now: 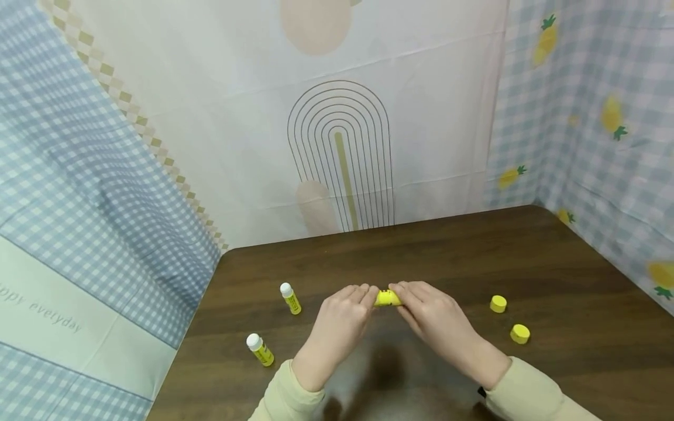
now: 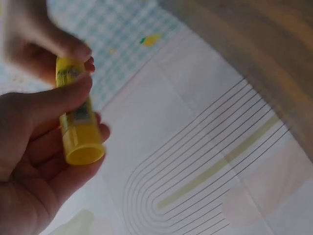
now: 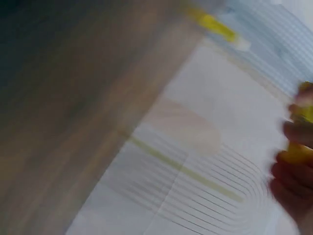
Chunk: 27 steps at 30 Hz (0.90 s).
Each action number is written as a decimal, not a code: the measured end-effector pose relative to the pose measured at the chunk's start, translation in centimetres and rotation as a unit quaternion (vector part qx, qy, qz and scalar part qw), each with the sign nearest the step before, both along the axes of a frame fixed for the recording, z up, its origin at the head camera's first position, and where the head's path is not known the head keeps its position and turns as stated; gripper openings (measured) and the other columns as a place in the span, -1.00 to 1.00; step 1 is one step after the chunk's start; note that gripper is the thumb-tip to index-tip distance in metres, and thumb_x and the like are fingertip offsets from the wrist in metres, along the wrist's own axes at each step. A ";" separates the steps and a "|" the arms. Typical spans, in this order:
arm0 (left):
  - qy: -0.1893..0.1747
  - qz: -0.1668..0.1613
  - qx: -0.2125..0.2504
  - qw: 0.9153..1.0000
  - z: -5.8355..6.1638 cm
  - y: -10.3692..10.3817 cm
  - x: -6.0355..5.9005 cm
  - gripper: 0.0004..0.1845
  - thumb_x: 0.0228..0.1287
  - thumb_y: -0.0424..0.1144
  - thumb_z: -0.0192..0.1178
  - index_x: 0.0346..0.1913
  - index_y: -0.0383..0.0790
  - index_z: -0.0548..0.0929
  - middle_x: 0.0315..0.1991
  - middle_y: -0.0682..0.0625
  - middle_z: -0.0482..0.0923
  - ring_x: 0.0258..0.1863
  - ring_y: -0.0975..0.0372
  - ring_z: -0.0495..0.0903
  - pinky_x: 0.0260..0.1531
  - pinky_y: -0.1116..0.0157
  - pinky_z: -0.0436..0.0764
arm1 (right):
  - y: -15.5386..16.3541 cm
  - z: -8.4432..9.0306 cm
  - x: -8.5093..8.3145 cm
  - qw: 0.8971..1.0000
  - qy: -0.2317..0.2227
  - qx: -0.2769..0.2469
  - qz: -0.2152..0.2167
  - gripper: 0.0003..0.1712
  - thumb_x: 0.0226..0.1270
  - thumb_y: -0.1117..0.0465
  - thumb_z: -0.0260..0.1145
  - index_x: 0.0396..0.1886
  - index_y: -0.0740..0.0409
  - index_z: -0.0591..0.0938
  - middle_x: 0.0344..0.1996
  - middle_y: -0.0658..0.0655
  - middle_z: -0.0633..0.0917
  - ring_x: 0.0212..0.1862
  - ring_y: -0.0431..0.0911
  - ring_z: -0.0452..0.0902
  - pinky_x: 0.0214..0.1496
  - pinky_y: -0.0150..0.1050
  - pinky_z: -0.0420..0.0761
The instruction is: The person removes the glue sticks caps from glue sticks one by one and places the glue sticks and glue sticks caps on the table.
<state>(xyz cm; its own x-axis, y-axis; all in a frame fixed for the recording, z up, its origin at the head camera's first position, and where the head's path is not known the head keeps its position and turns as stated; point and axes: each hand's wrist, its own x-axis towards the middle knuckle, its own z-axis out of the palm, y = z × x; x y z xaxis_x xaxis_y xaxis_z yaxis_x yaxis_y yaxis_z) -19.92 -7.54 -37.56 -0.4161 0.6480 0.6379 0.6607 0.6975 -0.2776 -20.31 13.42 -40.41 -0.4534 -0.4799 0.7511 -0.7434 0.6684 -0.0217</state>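
Both hands hold one yellow glue stick (image 1: 388,298) sideways above the table. My left hand (image 1: 343,316) grips one end, and my right hand (image 1: 436,318) pinches the other. In the left wrist view the thumb and fingers of the left hand (image 2: 36,147) wrap the glue stick (image 2: 84,142), whose round yellow end faces the camera. There the right hand (image 2: 41,36) pinches its far end. Fingers cover much of the tube, so whether its cap is on cannot be made out. The right wrist view is blurred, with yellow between the fingers at its right edge.
Two yellow glue sticks, one farther back (image 1: 291,299) and one nearer (image 1: 260,349), stand at the left with white tops showing. Two yellow caps (image 1: 498,304) (image 1: 520,334) lie to the right on the dark wooden table (image 1: 421,251). Patterned curtains (image 1: 237,146) enclose the table.
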 end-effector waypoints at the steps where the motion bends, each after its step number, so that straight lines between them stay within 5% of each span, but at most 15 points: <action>1: 0.016 0.000 -0.002 1.000 -0.3 0.0 0.0 -0.67 -0.01 -0.39 0.55 -0.12 -0.25 0.74 -0.19 -0.01 0.76 -0.24 0.23 0.70 -0.14 0.34 0.67 | 0.0 0.6 0.1 0.998 -0.061 0.001 -0.001 -0.67 0.23 0.28 0.49 -0.02 0.30 0.72 -0.18 0.16 0.78 -0.16 0.00 0.72 -0.16 -0.11 0.71; 3: 0.043 0.004 -0.013 0.999 -0.7 0.1 0.2 -0.68 0.03 -0.43 0.51 -0.10 -0.25 0.75 -0.17 -0.01 0.76 -0.19 0.22 0.69 -0.04 0.35 0.64 | 0.3 1.9 0.1 0.983 -0.185 0.001 0.006 -0.60 0.05 0.28 0.60 -0.07 0.22 0.75 -0.22 0.05 0.78 -0.23 -0.12 0.71 -0.24 -0.19 0.70; 7: 0.088 0.004 -0.051 0.995 -1.0 0.1 0.3 -0.75 0.18 -0.48 0.38 -0.07 -0.26 0.74 -0.16 -0.01 0.74 -0.14 0.20 0.65 0.09 0.34 0.58 | 1.3 4.6 -0.4 0.924 -0.378 0.032 0.042 -0.78 0.24 0.12 0.51 -0.16 0.08 0.76 -0.39 -0.15 0.72 -0.44 -0.31 0.55 -0.39 -0.33 0.57; 11: 0.111 -0.007 -0.073 0.991 -1.3 0.3 0.2 -0.77 0.31 -0.53 0.18 -0.06 -0.28 0.73 -0.18 -0.03 0.71 -0.16 0.19 0.63 0.11 0.32 0.58 | 2.1 5.7 -1.4 0.881 -0.460 0.069 0.090 -0.90 0.31 0.09 0.45 -0.29 -0.01 0.72 -0.54 -0.21 0.58 -0.55 -0.32 0.39 -0.48 -0.39 0.45; 15: 0.086 -0.001 -0.077 0.993 -1.5 0.5 0.5 -0.78 0.29 -0.50 0.24 -0.05 -0.26 0.71 -0.17 -0.01 0.72 -0.18 0.19 0.63 0.09 0.31 0.59 | 2.4 5.7 -2.1 0.861 -0.490 0.077 0.113 -0.94 0.28 0.14 0.47 -0.33 -0.02 0.72 -0.56 -0.19 0.60 -0.54 -0.33 0.39 -0.47 -0.40 0.44; 17: 0.074 0.005 -0.079 0.994 -1.6 0.6 0.7 -0.76 0.23 -0.47 0.33 -0.05 -0.25 0.70 -0.16 0.00 0.72 -0.19 0.20 0.64 0.06 0.32 0.60 | 2.4 5.5 -2.0 0.862 -0.490 0.073 0.109 -0.94 0.26 0.16 0.48 -0.31 -0.01 0.75 -0.55 -0.18 0.62 -0.55 -0.33 0.39 -0.48 -0.40 0.45; 19: 0.068 0.015 -0.080 0.994 -1.6 0.6 0.8 -0.75 0.20 -0.43 0.38 -0.06 -0.23 0.70 -0.16 0.01 0.72 -0.21 0.22 0.64 0.03 0.33 0.62 | 2.2 5.3 -1.8 0.873 -0.472 0.071 0.102 -0.93 0.25 0.17 0.49 -0.30 0.01 0.75 -0.56 -0.19 0.61 -0.56 -0.34 0.37 -0.49 -0.39 0.45; 23: 0.050 0.029 -0.061 0.996 -1.5 0.3 0.8 -0.73 0.13 -0.38 0.47 -0.09 -0.21 0.73 -0.16 0.02 0.75 -0.23 0.24 0.67 -0.03 0.33 0.65 | 1.1 4.7 -1.0 0.911 -0.400 0.068 0.076 -0.92 0.25 0.22 0.49 -0.30 0.07 0.73 -0.57 -0.18 0.59 -0.58 -0.36 0.36 -0.52 -0.40 0.46; 27: 0.031 0.026 -0.033 0.999 -1.3 0.1 0.5 -0.73 0.08 -0.38 0.49 -0.11 -0.21 0.75 -0.17 0.00 0.77 -0.23 0.23 0.71 -0.06 0.34 0.66 | 0.3 4.0 -0.2 0.953 -0.294 0.064 0.040 -0.79 0.20 0.30 0.51 -0.17 0.25 0.75 -0.41 -0.01 0.74 -0.47 -0.27 0.58 -0.43 -0.36 0.59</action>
<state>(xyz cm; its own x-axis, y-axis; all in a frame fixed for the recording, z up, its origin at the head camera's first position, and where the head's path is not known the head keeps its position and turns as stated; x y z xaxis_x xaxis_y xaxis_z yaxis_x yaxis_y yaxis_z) -19.47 -7.47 -38.82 -0.4117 0.6675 0.6205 0.6044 0.7095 -0.3623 -20.53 13.67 -36.41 -0.7350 -0.6018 0.3123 -0.6776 0.6345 -0.3719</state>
